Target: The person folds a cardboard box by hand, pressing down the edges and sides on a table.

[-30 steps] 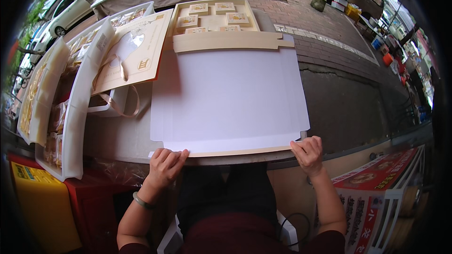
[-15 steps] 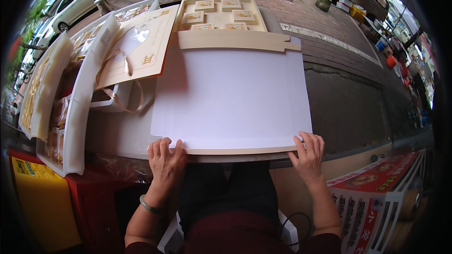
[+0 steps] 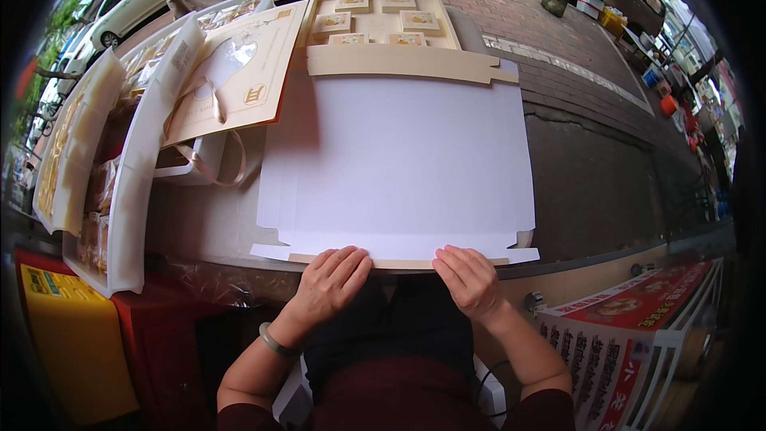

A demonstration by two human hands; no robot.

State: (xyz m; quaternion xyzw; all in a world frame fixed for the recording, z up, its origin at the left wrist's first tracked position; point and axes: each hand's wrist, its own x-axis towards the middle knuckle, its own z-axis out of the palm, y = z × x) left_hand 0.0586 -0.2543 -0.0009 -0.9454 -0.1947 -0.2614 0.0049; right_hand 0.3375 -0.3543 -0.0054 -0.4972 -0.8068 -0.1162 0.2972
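A large flat sheet of box cardboard (image 3: 399, 160), white on its upper side, lies on the table in front of me. Its far flap is folded over and shows beige, and notched tabs stick out at both near corners. My left hand (image 3: 331, 279) grips the near flap left of the middle, fingers together on top. On the right of the middle my right hand (image 3: 471, 279) holds the same flap in the same way. Both thumbs are mostly hidden. A narrow beige strip shows along the near edge beside the hands.
Behind the sheet stands a shallow cream box (image 3: 375, 17) with several small square boxes. A beige gift bag (image 3: 243, 72) with ribbon handles leans on white trays (image 3: 132, 183) of wrapped food at left. A yellow bin (image 3: 72, 335) stands lower left, a printed sign (image 3: 614, 335) lower right.
Both hands have moved inward from the near corners toward the middle of the edge and closed on the flap. The corner tabs now lie spread out.
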